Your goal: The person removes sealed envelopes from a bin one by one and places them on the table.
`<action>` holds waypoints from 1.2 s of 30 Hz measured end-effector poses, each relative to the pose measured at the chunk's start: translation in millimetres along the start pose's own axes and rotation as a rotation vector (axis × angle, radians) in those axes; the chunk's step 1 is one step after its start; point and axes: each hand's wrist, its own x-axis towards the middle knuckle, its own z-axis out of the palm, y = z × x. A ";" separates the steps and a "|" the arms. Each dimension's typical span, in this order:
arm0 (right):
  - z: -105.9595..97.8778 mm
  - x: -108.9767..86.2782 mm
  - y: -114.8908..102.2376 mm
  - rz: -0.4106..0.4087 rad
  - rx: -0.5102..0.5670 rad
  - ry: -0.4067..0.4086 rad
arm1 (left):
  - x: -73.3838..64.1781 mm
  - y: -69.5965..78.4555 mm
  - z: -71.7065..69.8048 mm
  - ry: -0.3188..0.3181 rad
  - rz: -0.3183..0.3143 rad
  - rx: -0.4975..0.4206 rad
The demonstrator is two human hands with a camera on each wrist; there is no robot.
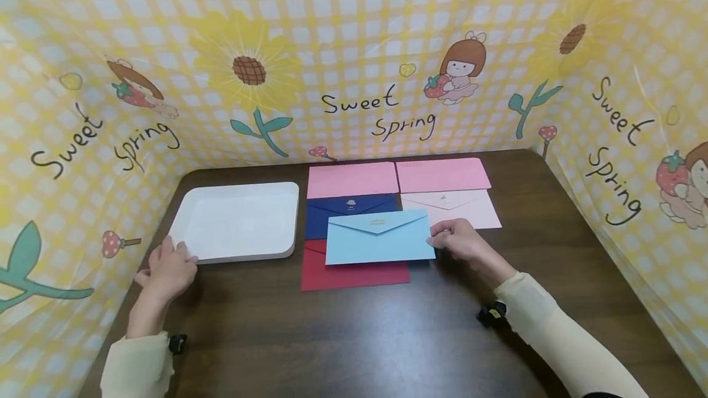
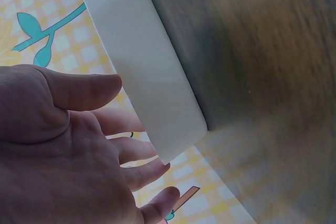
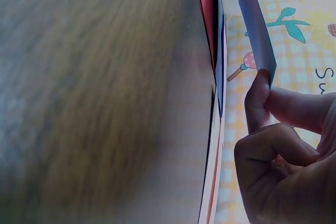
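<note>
My right hand (image 1: 461,241) pinches the right edge of a light blue envelope (image 1: 381,247) between thumb and index finger; the other fingers curl into the palm. The envelope is raised, its flap side showing, and overlaps a navy envelope (image 1: 321,220) and a red envelope (image 1: 354,278). In the right wrist view the light blue envelope (image 3: 257,27) is a thin slanted sheet above the table. My left hand (image 1: 168,269) rests at the near left corner of a white tray (image 1: 238,257). Its fingers (image 2: 144,174) touch the tray's rim, loosely extended.
Two pink envelopes (image 1: 354,180) lie side by side at the back of the dark wooden table (image 1: 332,336). A pale pink envelope (image 1: 470,207) lies in front of the right one. A yellow checked cloth (image 1: 359,48) surrounds the table at the back and sides.
</note>
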 end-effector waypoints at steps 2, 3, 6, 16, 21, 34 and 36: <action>-1.5 -1.4 1.1 0.004 0.000 -0.003 | 0.1 -0.6 0.8 -0.002 -0.004 0.000; -2.2 -2.0 1.6 0.007 0.000 -0.004 | -0.1 -0.3 1.0 -0.002 -0.005 -0.001; -4.3 -3.5 2.6 0.018 -0.002 -0.007 | -0.2 -0.4 1.3 -0.002 -0.011 -0.007; -15.6 -11.2 4.4 0.021 -0.031 -0.027 | -0.3 1.8 -2.1 -0.013 -0.025 0.004; -22.9 -16.7 6.4 0.019 -0.044 -0.039 | -0.6 1.7 -2.1 -0.018 -0.018 0.000; -33.1 -28.0 13.5 0.022 -0.067 -0.059 | 1.0 1.2 -0.6 -0.018 -0.024 -0.003; -35.3 -29.4 15.3 0.019 -0.072 -0.061 | 0.8 0.8 0.3 -0.020 -0.029 -0.004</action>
